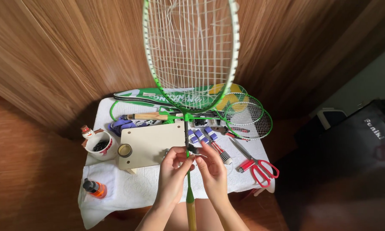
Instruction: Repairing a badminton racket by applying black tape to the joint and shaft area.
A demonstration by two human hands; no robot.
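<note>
A green badminton racket (188, 55) stands upright in front of me, its white strings loose and broken near the top. My left hand (174, 171) pinches the thin shaft (186, 132) from the left. My right hand (211, 169) meets it from the right, fingertips on a small dark piece (193, 149) at the shaft. The green cone and tan handle (191, 209) run down between my wrists.
A small table under a white cloth (132, 188) carries a pale wooden board (152, 143), red-handled scissors (256, 164), blue-wrapped rolls (203, 134), more green rackets (246, 113), a racket cover (158, 97), a white mug (100, 147) and an orange bottle (95, 188). Wood walls stand behind; a dark bag (350, 154) sits right.
</note>
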